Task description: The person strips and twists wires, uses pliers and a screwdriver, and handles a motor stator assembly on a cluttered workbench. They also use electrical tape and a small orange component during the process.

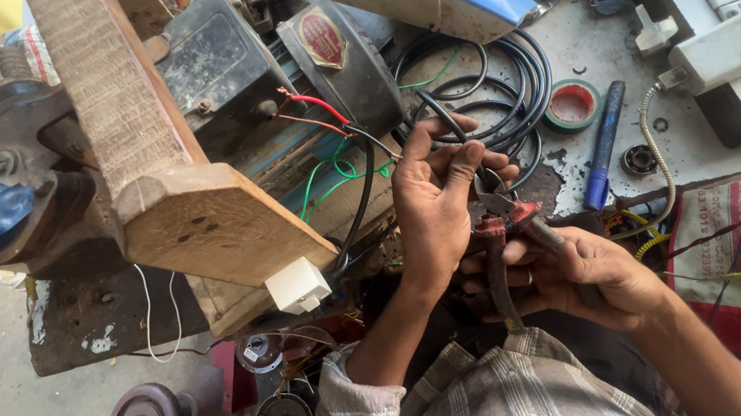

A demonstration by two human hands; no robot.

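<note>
1. Right hand [573, 276]: closed around the red handles of a pair of pliers [505, 220], squeezing them together; the jaws sit at the fingertips of the other hand.
2. Left hand [435, 199]: thumb and fingers pinched on a black cable [450, 128], holding its end up to the pliers' jaws. Whether the jaws actually bite the cable cannot be told, as the fingers cover the contact.
3. Cable location: it runs up from the pinch into a coil of black cable [520, 75] lying on the workbench [620, 98], just beyond the hands.
4. Step in hand, as judged: cutting or stripping the cable end with the pliers.
5. Next move calls for, as judged: a firm, steady squeeze while the left hand keeps the cable taut and its fingertips clear of the jaws.
6. Surroundings: an electric motor [285, 71] with red, green and black leads stands left of the hands, beside a wooden block [188, 210]. A roll of tape [573, 104] and a blue pen-like tool [603, 145] lie right of the coil.
</note>
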